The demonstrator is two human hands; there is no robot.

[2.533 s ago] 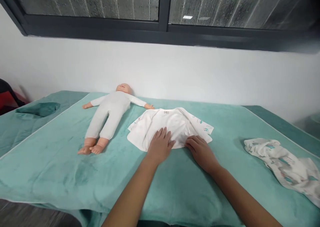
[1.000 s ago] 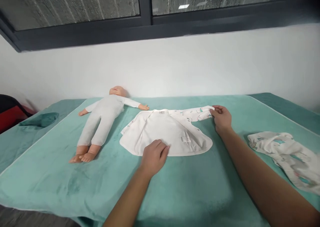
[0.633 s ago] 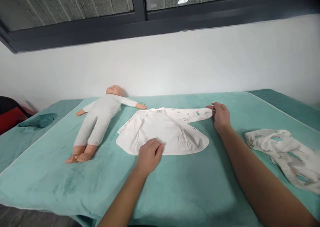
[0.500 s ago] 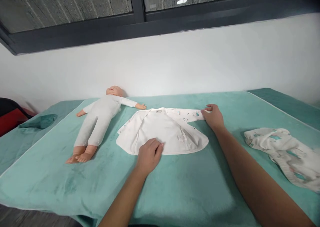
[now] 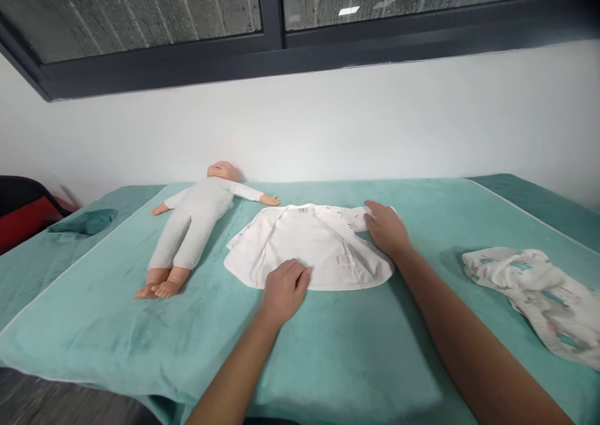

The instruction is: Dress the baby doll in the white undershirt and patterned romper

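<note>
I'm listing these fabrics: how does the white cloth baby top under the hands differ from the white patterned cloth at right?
The white cloth baby top lies spread out; the white patterned cloth is bunched up. The left hand and right hand touch the top; neither touches the patterned cloth. Both lie on the teal plush sheet.

The head camera looks forward, down onto the shirt (image 5: 304,240).

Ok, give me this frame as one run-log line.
left hand: on shirt, lower edge | right hand: on outstretched sleeve | doll: face up, left of shirt | patterned garment: crumpled, far right
</note>
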